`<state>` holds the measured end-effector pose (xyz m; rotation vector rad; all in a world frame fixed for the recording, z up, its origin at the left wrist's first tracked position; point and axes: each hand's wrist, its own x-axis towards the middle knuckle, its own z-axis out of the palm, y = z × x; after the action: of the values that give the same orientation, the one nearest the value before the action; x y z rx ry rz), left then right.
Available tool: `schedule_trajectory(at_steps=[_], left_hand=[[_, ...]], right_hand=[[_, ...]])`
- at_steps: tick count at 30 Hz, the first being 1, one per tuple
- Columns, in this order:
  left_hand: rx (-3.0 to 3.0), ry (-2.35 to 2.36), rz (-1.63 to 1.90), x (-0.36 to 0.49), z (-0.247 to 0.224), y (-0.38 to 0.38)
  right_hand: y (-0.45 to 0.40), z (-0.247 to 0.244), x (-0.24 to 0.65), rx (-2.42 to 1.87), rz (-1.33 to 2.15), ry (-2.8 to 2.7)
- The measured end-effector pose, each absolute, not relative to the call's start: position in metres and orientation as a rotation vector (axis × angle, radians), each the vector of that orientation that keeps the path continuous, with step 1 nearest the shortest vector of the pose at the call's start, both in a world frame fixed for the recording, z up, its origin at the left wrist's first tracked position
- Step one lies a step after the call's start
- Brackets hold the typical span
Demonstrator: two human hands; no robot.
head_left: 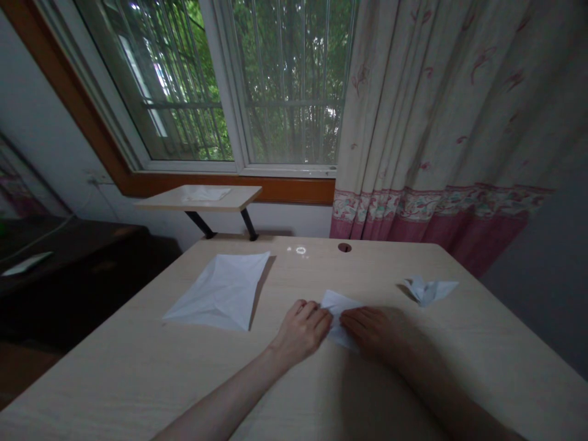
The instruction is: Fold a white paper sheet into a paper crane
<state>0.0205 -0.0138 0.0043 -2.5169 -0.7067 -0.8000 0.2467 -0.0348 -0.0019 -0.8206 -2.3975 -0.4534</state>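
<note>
"Head view: both hands are on the folded white paper (339,299), near mid-table (124,373)!"

"Left hand (301,329) has fingers curled at its left edge; right hand (374,331), fingers close together, covers its right. Pinching?"

"Can't tell, undersides hidden."

"Which way's it pointing?"

"One corner faces the window (285,92); long axis, too covered to read."

"Room?"

"Tabletop left to a creased sheet (221,295), right to a winged paper (427,291); far edge well beyond."

Across the desk (301,275)

A sheet (220,294) lies left; mid-desk, a paper (339,300) sits under the left hand (303,327) and right hand (374,331); origami (427,292) rests right. Behind, a shelf (248,195) stands left, the window (287,86) beyond; a curtain (413,135) hangs right.
</note>
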Motion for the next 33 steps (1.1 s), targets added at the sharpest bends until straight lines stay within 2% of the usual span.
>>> schedule_trajectory(at_steps=[9,17,25,33], left_hand=[[-2.467,-0.54,-0.838,0.019,0.003,-0.018],[-2.529,-0.59,-0.824,0.019,0.001,-0.018],[-2.859,-1.058,-1.04,0.015,0.005,-0.018],[-3.099,-1.214,-0.928,0.012,0.004,-0.019]], right_hand=[[-0.034,-0.005,0.243,-0.799,-0.453,-2.416],[-0.034,-0.007,0.246,-0.841,-0.441,-2.501],[-0.036,0.002,0.247,-0.897,-0.405,-2.544],[-0.03,0.001,0.249,-0.883,-0.197,-2.504]])
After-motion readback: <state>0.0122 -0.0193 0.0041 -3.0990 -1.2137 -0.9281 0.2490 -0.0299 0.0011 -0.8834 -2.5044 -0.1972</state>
